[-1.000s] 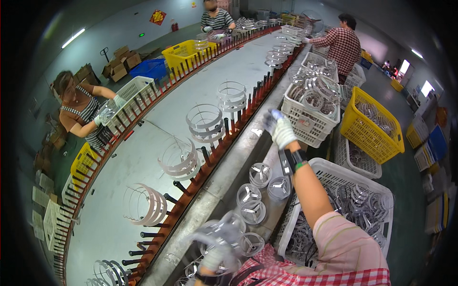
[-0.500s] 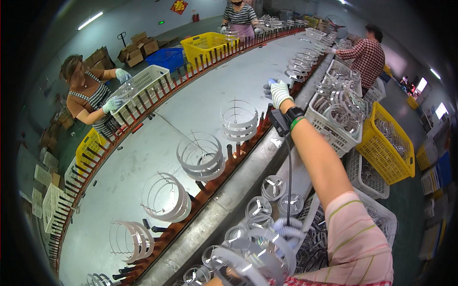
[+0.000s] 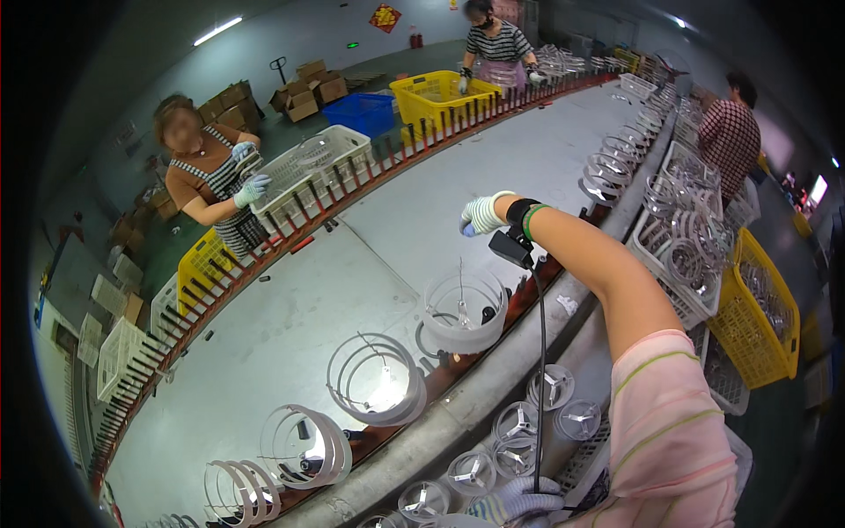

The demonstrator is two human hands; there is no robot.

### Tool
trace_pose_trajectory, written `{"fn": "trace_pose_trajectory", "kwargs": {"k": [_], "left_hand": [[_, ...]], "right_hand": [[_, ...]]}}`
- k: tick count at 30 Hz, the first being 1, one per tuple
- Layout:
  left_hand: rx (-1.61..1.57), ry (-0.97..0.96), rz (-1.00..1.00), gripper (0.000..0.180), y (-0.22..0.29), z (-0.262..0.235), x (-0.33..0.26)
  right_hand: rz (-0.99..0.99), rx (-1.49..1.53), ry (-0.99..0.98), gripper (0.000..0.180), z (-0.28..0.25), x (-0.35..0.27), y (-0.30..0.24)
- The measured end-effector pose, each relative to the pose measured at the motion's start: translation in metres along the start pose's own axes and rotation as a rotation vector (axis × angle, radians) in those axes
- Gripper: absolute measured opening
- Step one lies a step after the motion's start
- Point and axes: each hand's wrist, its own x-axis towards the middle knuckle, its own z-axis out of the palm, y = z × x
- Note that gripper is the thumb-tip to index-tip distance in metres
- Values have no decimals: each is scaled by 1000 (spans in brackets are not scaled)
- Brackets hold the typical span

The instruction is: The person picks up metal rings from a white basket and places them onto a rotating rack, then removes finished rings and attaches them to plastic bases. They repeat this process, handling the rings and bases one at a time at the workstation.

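My right hand (image 3: 482,214), in a white knit glove, is stretched out over the grey conveyor belt (image 3: 334,290) with its fingers curled and nothing visible in them. A black device (image 3: 512,247) is strapped at the wrist, and a black cable (image 3: 539,370) hangs down from it. Below and in front of the arm stands a clear ring frame (image 3: 464,308) on the belt's pegs. My left hand (image 3: 515,506), also gloved, lies at the bottom edge among round clear discs (image 3: 553,385) with three-spoke centres. Its grip is partly cut off.
More ring frames (image 3: 378,378) sit on red-brown peg rails (image 3: 493,339) along the belt. White baskets (image 3: 682,255) and a yellow basket (image 3: 757,317) of parts stand on the right. Three other people work nearby: one across the belt (image 3: 207,180), one at the far end (image 3: 493,40), one on the right (image 3: 731,132).
My right arm has reached further out over the belt and my view has swung left. The ring frames have travelled along the belt. My left hand has sunk toward the bottom edge.
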Motion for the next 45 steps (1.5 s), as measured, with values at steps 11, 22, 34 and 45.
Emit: {"fn": "trace_pose_trajectory", "kwargs": {"k": [11, 22, 34, 45], "left_hand": [[132, -131, -50, 36, -20, -26, -24], [168, 71, -99, 28, 15, -49, -49], [255, 250, -82, 20, 77, -52, -63], [198, 785, -138, 15, 137, 58, -170]], "right_hand": [[-427, -289, -537, 50, 75, 96, -78], [-645, -707, -532, 66, 137, 104, -141], [-383, -19, 671, 32, 13, 52, -172], [-809, 747, 828, 25, 32, -202, -307]]}}
